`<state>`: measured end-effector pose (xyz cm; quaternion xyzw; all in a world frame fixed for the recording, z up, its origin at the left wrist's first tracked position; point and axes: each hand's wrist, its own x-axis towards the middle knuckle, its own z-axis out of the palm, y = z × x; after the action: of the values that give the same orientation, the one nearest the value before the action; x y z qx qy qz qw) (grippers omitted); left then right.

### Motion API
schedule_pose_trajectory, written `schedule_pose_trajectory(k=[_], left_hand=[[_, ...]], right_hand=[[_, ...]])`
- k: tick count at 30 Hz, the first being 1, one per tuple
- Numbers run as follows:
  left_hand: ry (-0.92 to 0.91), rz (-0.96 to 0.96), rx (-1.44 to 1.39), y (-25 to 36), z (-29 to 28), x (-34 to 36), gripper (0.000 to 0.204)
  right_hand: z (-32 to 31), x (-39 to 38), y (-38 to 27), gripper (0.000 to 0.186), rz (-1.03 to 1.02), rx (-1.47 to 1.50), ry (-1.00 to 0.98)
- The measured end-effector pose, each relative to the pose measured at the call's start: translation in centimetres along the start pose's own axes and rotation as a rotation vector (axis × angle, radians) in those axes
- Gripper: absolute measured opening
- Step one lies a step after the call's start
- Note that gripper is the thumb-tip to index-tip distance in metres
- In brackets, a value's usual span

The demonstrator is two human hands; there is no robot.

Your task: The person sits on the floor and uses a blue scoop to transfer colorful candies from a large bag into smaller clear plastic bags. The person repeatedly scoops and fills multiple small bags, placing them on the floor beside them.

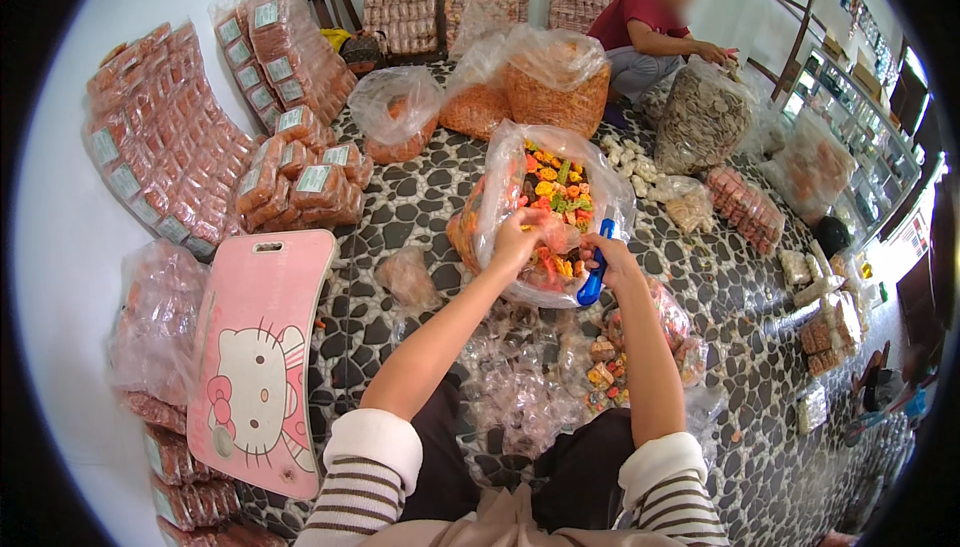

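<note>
In front of me stands a large clear plastic bag (612, 172), its mouth spread wide, holding yellow, orange, red and green snack pieces (556, 183). Over this opening, my left hand (520, 239) has its fingers closed on a small clear plastic bag (562, 237), partly blurred. My right hand (617, 261) grips a long blue stapler (596, 272) and sits close beside the small bag. Whether the right fingers also touch that bag I cannot tell. Many small clear bags (525, 387) lie on the floor between my legs, with filled colourful packets (612, 372) to their right.
A pink board with a cartoon cat (262, 347) leans at left, beside stacked packs (165, 137). Big bags of orange snacks (555, 82) stand ahead. A person in a red shirt (640, 22) crouches behind a sack of brownish pieces (703, 117). A glass cabinet (850, 137) is at right.
</note>
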<state>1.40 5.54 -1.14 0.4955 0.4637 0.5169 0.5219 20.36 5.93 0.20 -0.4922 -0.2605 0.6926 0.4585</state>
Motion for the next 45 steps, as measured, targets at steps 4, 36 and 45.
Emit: schedule_pose_trajectory(k=[4, 36, 45], left_hand=[[-0.089, -0.314, -0.235, 0.5, 0.4, -0.5, 0.032], [-0.813, 0.152, 0.861, -24.4, 16.7, -6.7, 0.025], [-0.516, 0.152, 1.237, -33.4, 22.2, -4.7, 0.040]], right_hand=[[0.0, -0.2, 0.1, 0.008, -0.024, -0.051, 0.046], [-31.5, -5.4, 21.8, 0.018, -0.146, -0.863, 0.510], [-30.7, -3.9, 22.9, 0.021, -0.076, -1.004, 0.421]])
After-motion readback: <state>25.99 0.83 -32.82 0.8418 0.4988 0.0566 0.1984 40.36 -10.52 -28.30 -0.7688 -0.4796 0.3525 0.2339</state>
